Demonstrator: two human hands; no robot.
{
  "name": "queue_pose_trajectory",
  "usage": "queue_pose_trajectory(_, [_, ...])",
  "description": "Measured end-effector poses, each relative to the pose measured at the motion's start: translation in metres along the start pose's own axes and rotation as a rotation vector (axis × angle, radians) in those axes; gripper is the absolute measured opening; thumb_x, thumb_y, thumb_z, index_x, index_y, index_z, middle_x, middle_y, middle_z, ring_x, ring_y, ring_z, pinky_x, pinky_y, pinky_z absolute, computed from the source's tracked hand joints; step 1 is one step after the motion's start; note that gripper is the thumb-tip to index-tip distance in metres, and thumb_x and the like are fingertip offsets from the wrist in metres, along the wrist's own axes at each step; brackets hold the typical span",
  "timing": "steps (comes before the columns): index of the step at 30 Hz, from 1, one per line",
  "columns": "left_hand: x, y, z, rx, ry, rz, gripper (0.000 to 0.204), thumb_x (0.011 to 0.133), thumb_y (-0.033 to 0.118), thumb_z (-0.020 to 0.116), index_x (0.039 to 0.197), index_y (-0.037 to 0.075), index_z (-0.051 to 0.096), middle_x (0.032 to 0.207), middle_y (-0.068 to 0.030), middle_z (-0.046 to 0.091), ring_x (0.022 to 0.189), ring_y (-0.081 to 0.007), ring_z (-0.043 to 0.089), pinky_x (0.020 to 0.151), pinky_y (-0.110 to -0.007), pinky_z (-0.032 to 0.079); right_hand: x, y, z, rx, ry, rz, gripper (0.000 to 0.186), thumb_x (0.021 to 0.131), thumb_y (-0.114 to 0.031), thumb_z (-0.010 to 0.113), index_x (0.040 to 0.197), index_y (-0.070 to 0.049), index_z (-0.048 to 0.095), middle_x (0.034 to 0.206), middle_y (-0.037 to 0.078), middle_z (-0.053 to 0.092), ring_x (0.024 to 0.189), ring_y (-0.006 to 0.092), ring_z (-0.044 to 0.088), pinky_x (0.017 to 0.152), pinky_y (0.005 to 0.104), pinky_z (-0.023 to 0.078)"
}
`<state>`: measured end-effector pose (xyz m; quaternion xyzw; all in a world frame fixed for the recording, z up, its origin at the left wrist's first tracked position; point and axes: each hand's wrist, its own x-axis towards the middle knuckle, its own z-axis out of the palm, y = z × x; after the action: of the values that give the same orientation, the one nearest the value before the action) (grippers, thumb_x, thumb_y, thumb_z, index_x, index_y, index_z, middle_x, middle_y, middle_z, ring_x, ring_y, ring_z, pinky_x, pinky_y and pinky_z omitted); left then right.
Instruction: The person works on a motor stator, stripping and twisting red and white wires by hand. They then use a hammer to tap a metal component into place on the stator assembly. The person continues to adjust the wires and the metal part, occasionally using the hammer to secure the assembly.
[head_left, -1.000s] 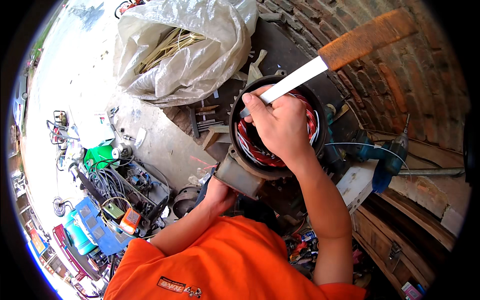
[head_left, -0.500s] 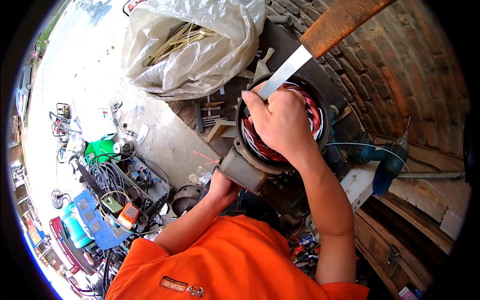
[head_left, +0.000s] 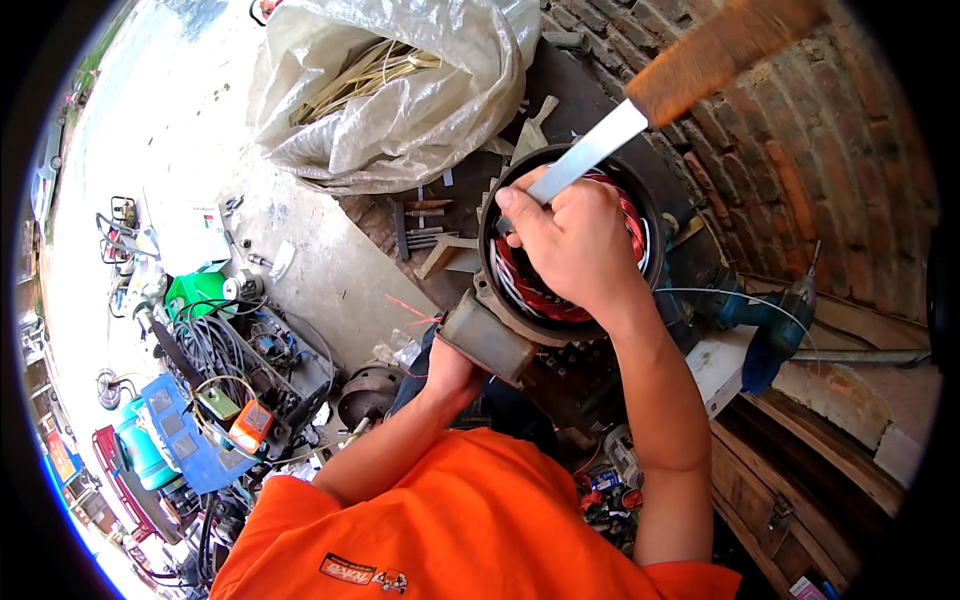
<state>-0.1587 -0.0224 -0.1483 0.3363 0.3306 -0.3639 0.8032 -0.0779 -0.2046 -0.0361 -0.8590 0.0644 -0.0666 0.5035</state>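
A round dark metal housing [head_left: 648,271] with red and white coiled windings [head_left: 520,290] sits at the centre. My right hand [head_left: 572,240] is closed on a flat metal blade [head_left: 591,150] over the housing's opening; its long rusty-brown end [head_left: 700,70] angles up to the right and is slightly blurred. The blade's lower tip is mostly hidden by my fingers. My left hand [head_left: 450,365] grips a grey metal box [head_left: 485,340] on the housing's lower left side, with its fingers partly hidden beneath the box. Thin red wires [head_left: 415,312] stick out beside it.
A white plastic sack [head_left: 390,130] of pale strips lies above. A brick wall [head_left: 820,170] curves along the right, with a teal drill [head_left: 790,315] below it. Cables [head_left: 220,350], a blue panel [head_left: 190,430] and parts crowd the lower left. Small tools [head_left: 420,220] lie left of the housing.
The blade's brown end swung left by half a second ago and has since moved back to the right, my right hand shifting slightly with it. My left hand stays on the box.
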Motion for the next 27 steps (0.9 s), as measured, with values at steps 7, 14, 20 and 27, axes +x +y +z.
queue_pose_trajectory(7, [-0.008,0.004,-0.006,0.179,-0.077,0.032,0.022,0.093,0.009,0.051,0.114,0.005,0.058,0.106,-0.0065,0.065,0.091,-0.0194,0.064,0.076,-0.035,0.054,-0.020,-0.020,-0.008,0.115,0.160,0.024,0.016,0.087,-0.010,0.062,0.077,0.003,0.063,0.059,0.017,0.058,0.055,0.0326,0.060,0.053,0.0361,0.045])
queue_pose_trajectory(14, [-0.011,0.006,0.008,0.153,-0.044,0.050,0.019,0.092,0.008,0.052,0.109,0.004,0.060,0.099,-0.0061,0.067,0.082,-0.0186,0.065,0.069,-0.034,0.055,-0.056,-0.024,-0.008,-0.061,0.144,-0.211,0.008,0.085,-0.004,0.064,0.089,0.003,0.065,0.079,0.015,0.065,0.065,0.0284,0.064,0.059,0.0330,0.051])
queue_pose_trajectory(20, [-0.012,0.016,-0.021,0.473,-0.196,0.078,0.022,0.091,0.006,0.056,0.112,0.001,0.060,0.104,-0.0054,0.066,0.093,-0.0147,0.062,0.081,-0.032,0.052,-0.085,-0.033,-0.013,-0.088,0.169,-0.251,0.013,0.080,0.002,0.068,0.093,0.004,0.066,0.080,0.015,0.065,0.068,0.0272,0.066,0.060,0.0318,0.052])
queue_pose_trajectory(27, [-0.060,0.087,-0.031,0.955,-0.196,0.103,0.028,0.093,0.009,0.058,0.118,-0.003,0.059,0.109,-0.0059,0.065,0.098,-0.0110,0.059,0.086,-0.027,0.047,-0.121,-0.036,-0.029,-0.010,0.199,-0.037,0.013,0.079,0.004,0.066,0.091,0.003,0.065,0.087,0.017,0.065,0.075,0.0277,0.066,0.067,0.0314,0.053])
